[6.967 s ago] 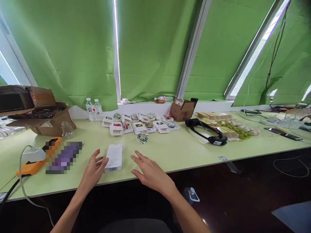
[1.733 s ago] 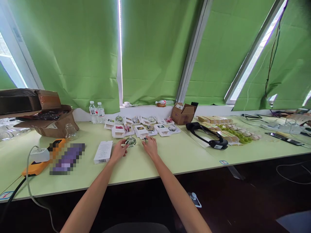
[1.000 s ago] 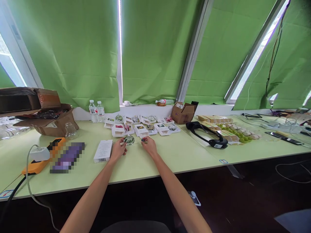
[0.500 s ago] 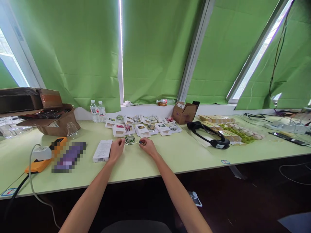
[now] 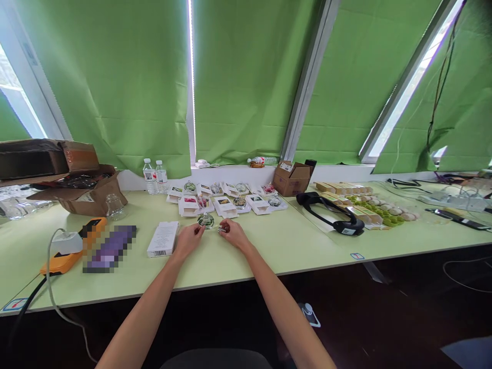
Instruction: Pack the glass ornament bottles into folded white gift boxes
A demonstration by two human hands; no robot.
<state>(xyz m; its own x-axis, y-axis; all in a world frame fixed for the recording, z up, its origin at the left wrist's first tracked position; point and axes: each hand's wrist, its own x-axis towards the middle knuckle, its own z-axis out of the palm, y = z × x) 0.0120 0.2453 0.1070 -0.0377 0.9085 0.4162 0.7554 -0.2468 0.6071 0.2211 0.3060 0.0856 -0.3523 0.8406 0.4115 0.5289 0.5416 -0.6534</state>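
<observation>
A round clear glass bottle point(image 5: 206, 221) with green inside stands on the pale table, between my hands and slightly beyond them. My left hand point(image 5: 188, 239) is at its near left side, thumb and fingers pinched together; whatever they hold is too small to make out. Just to the right, my right hand point(image 5: 233, 234) grips a small silvery and dark piece point(image 5: 222, 229) in its fingertips, apart from the bottle. A white printed box point(image 5: 163, 239) lies left of my left hand. Behind the bottle, several small white boxes point(image 5: 226, 206) with flower pictures sit in rows with similar round glass bottles point(image 5: 239, 203).
Further left are a blurred purple object point(image 5: 110, 248), an orange power strip point(image 5: 73, 246) and an opened carton point(image 5: 86, 197). Plastic water bottles point(image 5: 161, 177) stand behind. A small brown carton point(image 5: 291, 179), a black headset point(image 5: 332, 212) and egg-tray-like pieces point(image 5: 388, 212) are at right.
My left hand has shifted right, to the near side of the glass bottle, with its fingers drawn together. My right hand has turned slightly, and the small piece now shows a silvery side.
</observation>
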